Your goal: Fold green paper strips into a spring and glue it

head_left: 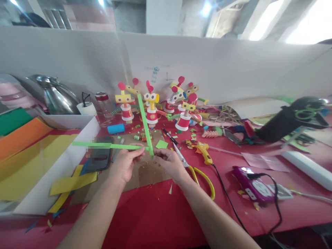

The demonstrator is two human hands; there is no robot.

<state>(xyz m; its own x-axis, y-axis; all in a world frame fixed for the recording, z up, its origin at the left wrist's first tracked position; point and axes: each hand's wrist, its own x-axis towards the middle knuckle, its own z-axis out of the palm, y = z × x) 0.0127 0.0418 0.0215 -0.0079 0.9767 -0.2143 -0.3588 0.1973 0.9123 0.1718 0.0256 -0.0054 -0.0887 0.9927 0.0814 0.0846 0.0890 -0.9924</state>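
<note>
Two long green paper strips meet near their ends above the cardboard [145, 176]. My left hand [127, 160] pinches the sideways green paper strip [121, 146], which reaches out to the left over a dark phone [100, 157]. Between the fingers of my right hand [169, 162] is the lower end of the upright green paper strip [145, 121], which points away from me. The two strips cross at roughly a right angle; whether they are stuck together I cannot tell. A small green paper square [162, 144] lies just beyond my right hand.
Scissors with yellow handles [204, 178], a black pen [170, 136] and a yellow glue gun [204, 152] lie to the right. Several paper-cup figures [151, 116] stand at the back. At left is a white box [59, 166] of coloured paper; a purple power strip [254, 185] sits at right.
</note>
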